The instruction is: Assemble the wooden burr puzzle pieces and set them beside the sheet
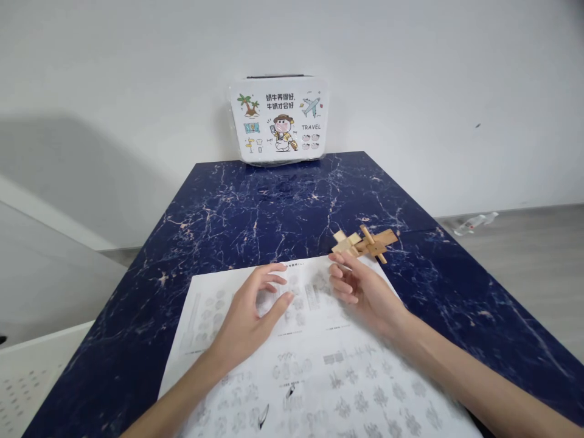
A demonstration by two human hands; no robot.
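Over a large printed sheet [292, 340] covered in small diagrams, my left hand [255, 307] hovers or rests with its fingers curved and apart, holding nothing. My right hand [360, 289] is above the sheet's upper right part, its fingers loosely bent with gaps between them and nothing visible in them. Just beyond the right fingertips lie interlocking wooden puzzle pieces [376, 243], one pale part [347, 242] beside darker brown ones. They sit at the sheet's top right corner, partly hidden by the right hand. Whether that hand touches them I cannot tell.
A dark blue marble-patterned table [274, 207] carries the sheet. At its far edge a white case [280, 121] with cartoon prints stands against the wall. A perforated white surface [36, 383] is at lower left. A clear plastic item [476, 224] lies on the floor at right.
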